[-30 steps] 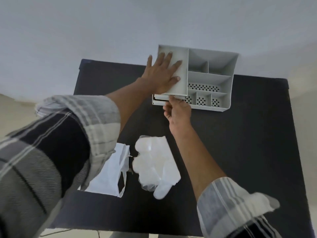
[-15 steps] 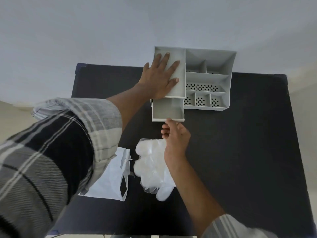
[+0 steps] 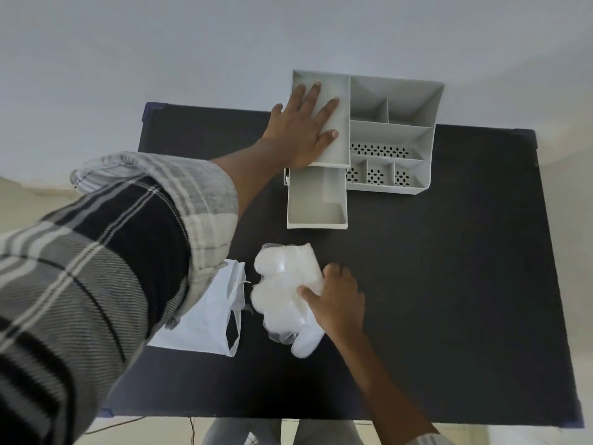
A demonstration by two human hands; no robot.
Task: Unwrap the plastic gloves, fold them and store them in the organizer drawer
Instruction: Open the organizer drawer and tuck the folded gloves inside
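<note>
A grey organizer [image 3: 390, 130] stands at the far edge of the black table [image 3: 449, 284]. Its drawer [image 3: 316, 203] is pulled out toward me and holds nothing. My left hand [image 3: 301, 130] lies flat, fingers spread, on the organizer's top left panel. A folded bundle of translucent plastic gloves [image 3: 284, 284] lies on the table in front of the drawer. My right hand [image 3: 337, 300] rests on the bundle's right side, with thumb and fingers touching the plastic.
A white plastic wrapper bag [image 3: 208, 319] lies left of the gloves, partly under my left sleeve. The organizer's right half has several open compartments, some perforated. A pale wall rises behind the table.
My right hand pulled the drawer out, let go of it and moved back toward me onto the glove bundle. My left hand stayed pressed on the organizer.
</note>
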